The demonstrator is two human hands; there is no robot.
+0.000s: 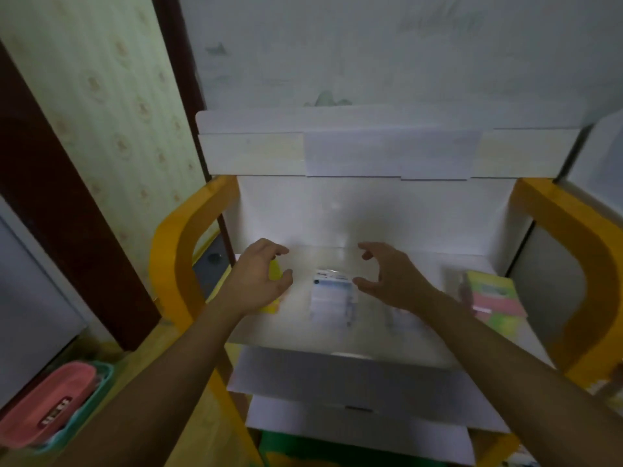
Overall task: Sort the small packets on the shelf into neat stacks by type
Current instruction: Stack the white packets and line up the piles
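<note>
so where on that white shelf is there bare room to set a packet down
Bare patches on the shelf: the back strip behind both hands, and the front edge below the blue-white packets. Crowded: the left side at the yellow packet under the left hand, and the right by the pink-green stack.

Single head-worn wide-angle view, looking forward and down from above onto a white shelf (337,335) with yellow side frames (175,264), close enough for both forearms to reach in from the bottom edge, edges blurred and bent.
</note>
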